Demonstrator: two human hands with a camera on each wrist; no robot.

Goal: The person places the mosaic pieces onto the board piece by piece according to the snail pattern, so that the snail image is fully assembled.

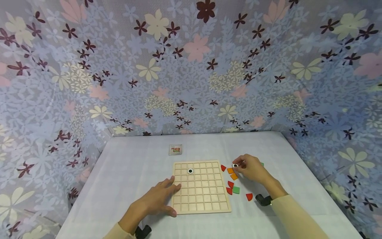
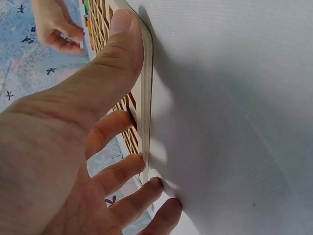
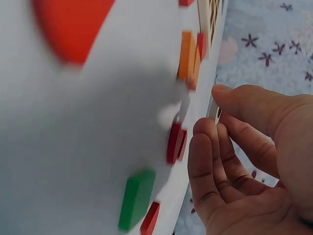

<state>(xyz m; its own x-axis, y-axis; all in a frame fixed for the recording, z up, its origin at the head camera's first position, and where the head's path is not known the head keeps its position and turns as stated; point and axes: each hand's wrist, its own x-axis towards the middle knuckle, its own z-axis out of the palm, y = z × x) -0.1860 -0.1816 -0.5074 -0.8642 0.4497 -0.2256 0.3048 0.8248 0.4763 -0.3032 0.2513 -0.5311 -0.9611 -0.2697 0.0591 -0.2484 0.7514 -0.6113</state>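
Observation:
A square wooden grid board (image 1: pixel 199 191) lies on the white cloth. One white tile with a black dot (image 1: pixel 190 171) sits in a cell of its upper rows. My left hand (image 1: pixel 158 197) rests along the board's left edge, fingers spread, the thumb on the frame near its front corner. To the right of the board, my right hand (image 1: pixel 252 168) pinches a second white black-dotted tile (image 1: pixel 235 165) between thumb and fingertips, above the cloth. Just below that hand lie two orange tiles (image 1: pixel 234 176). The held tile is mostly covered by fingers in the right wrist view.
Red rounded-corner tiles (image 1: pixel 249 197) and a green tile (image 1: pixel 236 190) are scattered right of the board. Another green piece (image 1: pixel 262 164) shows partly behind the right hand. A small picture card (image 1: pixel 175 149) lies beyond the board. Flowered fabric (image 1: pixel 191 83) hangs around the table.

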